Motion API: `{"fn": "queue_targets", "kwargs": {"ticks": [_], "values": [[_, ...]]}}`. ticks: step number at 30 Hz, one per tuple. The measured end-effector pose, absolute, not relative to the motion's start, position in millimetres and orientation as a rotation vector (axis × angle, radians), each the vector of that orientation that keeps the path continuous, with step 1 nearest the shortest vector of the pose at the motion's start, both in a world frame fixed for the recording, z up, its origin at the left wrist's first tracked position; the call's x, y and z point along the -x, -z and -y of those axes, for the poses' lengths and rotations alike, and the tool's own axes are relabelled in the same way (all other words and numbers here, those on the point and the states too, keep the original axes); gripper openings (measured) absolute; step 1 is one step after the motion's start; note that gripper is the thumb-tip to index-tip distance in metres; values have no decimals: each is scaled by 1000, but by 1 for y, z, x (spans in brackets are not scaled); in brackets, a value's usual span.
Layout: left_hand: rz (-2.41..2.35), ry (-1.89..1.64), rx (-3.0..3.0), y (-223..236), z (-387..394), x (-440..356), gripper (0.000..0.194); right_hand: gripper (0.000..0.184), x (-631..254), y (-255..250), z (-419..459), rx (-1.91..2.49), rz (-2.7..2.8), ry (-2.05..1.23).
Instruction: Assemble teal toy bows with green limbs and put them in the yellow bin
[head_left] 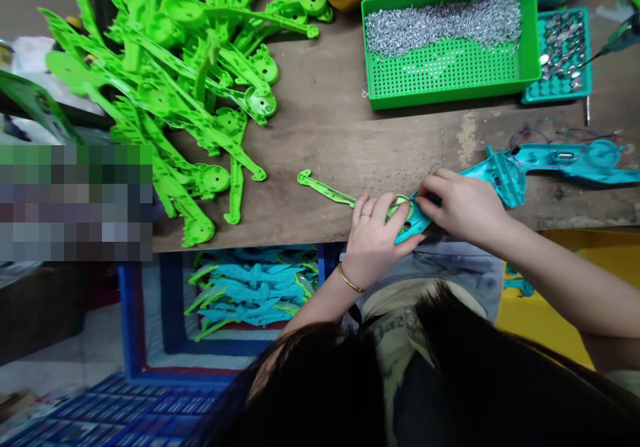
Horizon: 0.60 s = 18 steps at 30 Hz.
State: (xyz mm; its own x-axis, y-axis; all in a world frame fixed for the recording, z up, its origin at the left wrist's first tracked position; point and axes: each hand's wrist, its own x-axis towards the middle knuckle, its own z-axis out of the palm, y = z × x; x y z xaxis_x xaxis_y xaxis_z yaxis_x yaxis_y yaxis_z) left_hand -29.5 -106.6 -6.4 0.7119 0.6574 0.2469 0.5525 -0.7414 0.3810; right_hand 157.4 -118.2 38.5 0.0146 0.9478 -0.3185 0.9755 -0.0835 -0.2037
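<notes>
Assembly workshop — wood bench (pixel 320 117) w/ green plastic pts (pixel 185 67) heaped, basket (pixel 450 97) of metal pcs (pixel 445 20), blue crate (pixel 129 314) below.

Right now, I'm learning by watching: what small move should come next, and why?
Probably press the green part gently against the blue piece with the left hand: its fingers span both, and the right hand pinches close to where they meet.

Single head-worn view, facing forward and down, near above the bench (pixel 320 100)

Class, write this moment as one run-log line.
left hand: holding green piece on blue part | right hand: touching blue part | screws: in green basket
</notes>
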Motion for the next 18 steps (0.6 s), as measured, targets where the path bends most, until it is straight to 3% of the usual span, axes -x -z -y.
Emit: {"fn": "queue_targets", "kwargs": {"ticks": [10,18], "values": [[-1007,-381,-2642,-9,111,6,53,26,-161,-36,117,-2128,-2092,625],[-933,-397,-2635,1,107,9,52,27,-186,-43,116,-2091,-2145,964]]}}
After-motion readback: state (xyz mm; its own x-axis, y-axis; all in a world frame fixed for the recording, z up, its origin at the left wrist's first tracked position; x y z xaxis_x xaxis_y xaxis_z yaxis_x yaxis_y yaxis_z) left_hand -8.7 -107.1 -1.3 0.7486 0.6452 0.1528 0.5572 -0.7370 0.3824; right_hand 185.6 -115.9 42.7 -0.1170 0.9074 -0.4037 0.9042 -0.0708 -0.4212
